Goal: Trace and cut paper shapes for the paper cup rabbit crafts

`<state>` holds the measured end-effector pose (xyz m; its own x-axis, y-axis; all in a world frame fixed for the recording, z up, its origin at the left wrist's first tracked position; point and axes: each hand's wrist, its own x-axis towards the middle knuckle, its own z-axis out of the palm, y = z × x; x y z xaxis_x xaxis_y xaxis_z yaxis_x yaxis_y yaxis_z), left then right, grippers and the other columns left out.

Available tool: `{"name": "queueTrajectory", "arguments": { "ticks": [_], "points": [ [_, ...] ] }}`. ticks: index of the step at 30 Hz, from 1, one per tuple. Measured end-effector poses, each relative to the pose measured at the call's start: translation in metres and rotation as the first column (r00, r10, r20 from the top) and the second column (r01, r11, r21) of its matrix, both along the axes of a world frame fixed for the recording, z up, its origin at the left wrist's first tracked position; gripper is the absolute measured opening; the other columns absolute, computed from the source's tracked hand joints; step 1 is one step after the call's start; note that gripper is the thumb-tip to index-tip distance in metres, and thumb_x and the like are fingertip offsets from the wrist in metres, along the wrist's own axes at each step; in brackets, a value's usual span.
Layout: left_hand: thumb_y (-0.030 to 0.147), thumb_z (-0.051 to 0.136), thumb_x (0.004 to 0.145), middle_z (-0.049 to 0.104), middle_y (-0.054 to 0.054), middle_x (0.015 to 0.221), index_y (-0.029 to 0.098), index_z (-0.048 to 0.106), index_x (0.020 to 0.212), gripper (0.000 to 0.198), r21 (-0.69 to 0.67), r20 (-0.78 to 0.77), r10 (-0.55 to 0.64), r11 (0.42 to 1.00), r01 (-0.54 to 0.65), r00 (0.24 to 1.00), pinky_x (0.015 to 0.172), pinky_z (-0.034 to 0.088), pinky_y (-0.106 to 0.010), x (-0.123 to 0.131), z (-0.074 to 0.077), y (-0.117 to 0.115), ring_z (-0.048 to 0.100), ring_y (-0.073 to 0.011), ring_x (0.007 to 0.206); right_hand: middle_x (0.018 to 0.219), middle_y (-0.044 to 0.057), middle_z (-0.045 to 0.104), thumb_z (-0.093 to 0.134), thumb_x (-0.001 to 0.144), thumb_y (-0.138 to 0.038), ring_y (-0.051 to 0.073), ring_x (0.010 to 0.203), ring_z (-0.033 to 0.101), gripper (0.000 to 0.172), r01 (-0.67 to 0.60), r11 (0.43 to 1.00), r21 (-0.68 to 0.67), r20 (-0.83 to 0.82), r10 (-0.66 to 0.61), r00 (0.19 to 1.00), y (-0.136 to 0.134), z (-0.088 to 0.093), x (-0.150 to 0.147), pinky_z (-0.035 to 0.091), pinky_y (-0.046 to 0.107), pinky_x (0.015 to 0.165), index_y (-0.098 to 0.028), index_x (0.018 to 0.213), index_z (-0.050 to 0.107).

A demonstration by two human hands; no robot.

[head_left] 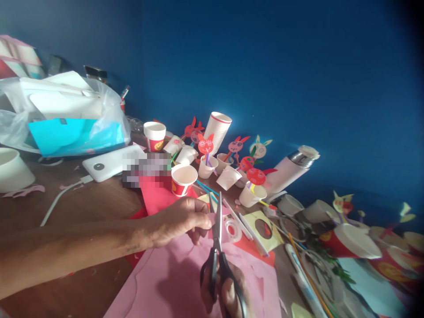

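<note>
Head view: the left hand (179, 221) pinches the pink paper (185, 282) firmly just beside the scissors (217, 232) blades, while the right hand (229, 293) grips their black handles, all at lower centre on the table (66, 207).

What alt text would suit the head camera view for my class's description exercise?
A right hand holds black-handled scissors against a pink paper sheet gripped by the left hand. Paper cups and paper animal faces on straws crowd a wooden table before a blue wall.
</note>
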<state>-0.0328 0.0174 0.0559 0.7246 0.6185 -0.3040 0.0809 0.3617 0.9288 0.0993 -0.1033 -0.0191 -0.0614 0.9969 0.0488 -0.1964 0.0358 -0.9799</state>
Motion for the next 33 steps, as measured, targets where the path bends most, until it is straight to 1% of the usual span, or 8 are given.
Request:
{"name": "queueTrajectory", "arguments": {
  "ticks": [3,7,10,15,21,24,28,33],
  "points": [
    [0.025,0.059,0.066,0.056,0.001,0.055,0.014,0.051,0.06,0.015,0.055,-0.017,0.001,0.998,0.0,1.0,0.053,0.042,-0.024,0.0006,-0.0016,0.0005,0.053,-0.0101,0.049,0.038,-0.002,0.043,0.047,0.073,-0.071,0.01,0.037,0.038,0.056,0.027,0.999,0.044,0.118,-0.032,0.993,0.0001,0.0005,0.0018,0.031,0.02,0.037,-0.018,0.059,0.056],
    [0.031,0.062,0.065,0.056,0.001,0.054,0.014,0.053,0.061,0.02,0.122,-0.018,0.026,0.992,-0.024,1.0,0.052,0.041,-0.025,0.0015,-0.0043,0.0009,0.052,-0.0102,0.049,0.042,-0.002,0.046,0.05,0.07,-0.072,0.01,0.036,0.04,0.055,0.057,0.998,0.016,0.136,-0.059,0.989,-0.0015,-0.0012,0.0027,0.034,0.021,0.037,-0.017,0.066,0.057],
    [0.03,0.062,0.062,0.055,0.001,0.051,0.014,0.053,0.058,0.019,0.106,-0.012,0.043,0.994,-0.041,0.999,0.051,0.042,-0.025,0.0021,-0.0043,0.0012,0.051,-0.0101,0.048,0.044,-0.002,0.047,0.05,0.07,-0.073,0.01,0.036,0.04,0.056,0.061,0.998,0.009,0.14,-0.061,0.988,-0.0028,-0.0032,0.0023,0.035,0.021,0.037,-0.018,0.067,0.056],
    [0.027,0.06,0.058,0.053,0.002,0.048,0.014,0.051,0.054,0.016,0.087,-0.036,0.038,0.996,-0.035,0.999,0.049,0.041,-0.024,0.0025,-0.0009,0.002,0.049,-0.0096,0.045,0.046,-0.001,0.048,0.05,0.07,-0.073,0.011,0.04,0.047,0.055,0.053,0.998,0.023,0.145,-0.056,0.988,-0.0024,-0.0049,0.0006,0.036,0.02,0.037,-0.018,0.066,0.056],
    [0.027,0.06,0.058,0.053,0.002,0.049,0.013,0.052,0.056,0.015,0.071,-0.043,0.036,0.997,-0.033,0.998,0.05,0.04,-0.024,0.0021,0.0004,0.0014,0.048,-0.0095,0.046,0.047,-0.001,0.048,0.048,0.069,-0.075,0.011,0.039,0.045,0.057,0.076,0.997,0.023,0.162,-0.079,0.984,-0.0016,-0.0045,-0.0006,0.037,0.02,0.036,-0.018,0.064,0.055],
    [0.027,0.06,0.058,0.053,0.002,0.049,0.013,0.052,0.056,0.015,0.07,-0.041,0.036,0.997,-0.033,0.998,0.05,0.04,-0.025,0.0015,0.0007,0.0015,0.048,-0.0095,0.047,0.044,-0.001,0.047,0.046,0.068,-0.077,0.011,0.038,0.044,0.059,0.067,0.998,0.01,0.176,-0.068,0.982,-0.0017,-0.0032,-0.0005,0.036,0.02,0.035,-0.018,0.063,0.054],
    [0.025,0.058,0.059,0.052,0.002,0.049,0.013,0.053,0.056,0.013,0.078,-0.038,0.008,0.997,-0.005,0.999,0.051,0.04,-0.024,0.0009,0.0009,0.0031,0.048,-0.0092,0.047,0.043,-0.001,0.046,0.044,0.068,-0.077,0.01,0.037,0.042,0.06,0.062,0.998,-0.001,0.196,-0.06,0.979,-0.0012,-0.0014,-0.0001,0.038,0.02,0.035,-0.018,0.061,0.053],
    [0.024,0.058,0.06,0.052,0.002,0.049,0.012,0.055,0.056,0.013,0.081,-0.05,-0.026,0.996,0.03,0.998,0.05,0.04,-0.023,-0.0008,0.0017,0.0063,0.047,-0.0087,0.048,0.044,-0.002,0.046,0.042,0.07,-0.077,0.01,0.035,0.043,0.061,0.041,0.998,0.039,0.258,-0.05,0.965,-0.001,-0.001,0.0033,0.039,0.02,0.034,-0.018,0.064,0.053]
  ]
}}
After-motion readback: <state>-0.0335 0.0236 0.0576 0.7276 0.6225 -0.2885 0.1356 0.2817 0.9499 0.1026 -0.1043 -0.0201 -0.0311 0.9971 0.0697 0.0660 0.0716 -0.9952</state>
